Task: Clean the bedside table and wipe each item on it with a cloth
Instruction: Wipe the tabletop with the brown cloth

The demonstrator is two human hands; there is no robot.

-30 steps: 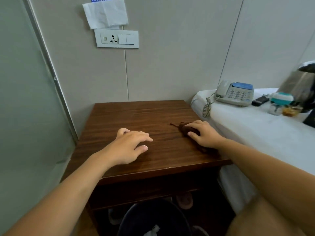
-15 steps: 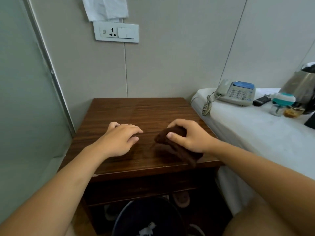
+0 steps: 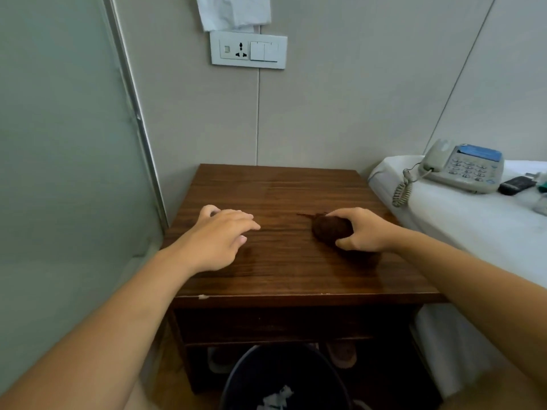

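A dark wooden bedside table stands in the corner, its top bare apart from my hands and the cloth. My right hand grips a bunched dark brown cloth against the tabletop, right of the middle, thumb and fingers curled round it. My left hand rests on the left half of the top with its fingers relaxed and spread, holding nothing.
To the right, a white bed carries a grey telephone with a coiled cord and a black remote. A dark waste bin sits below the table front. A socket panel and frosted glass partition bound the corner.
My right hand has slid the bunched cloth across the tabletop, to the left and then back to the right. The left hand has stayed resting on the table.
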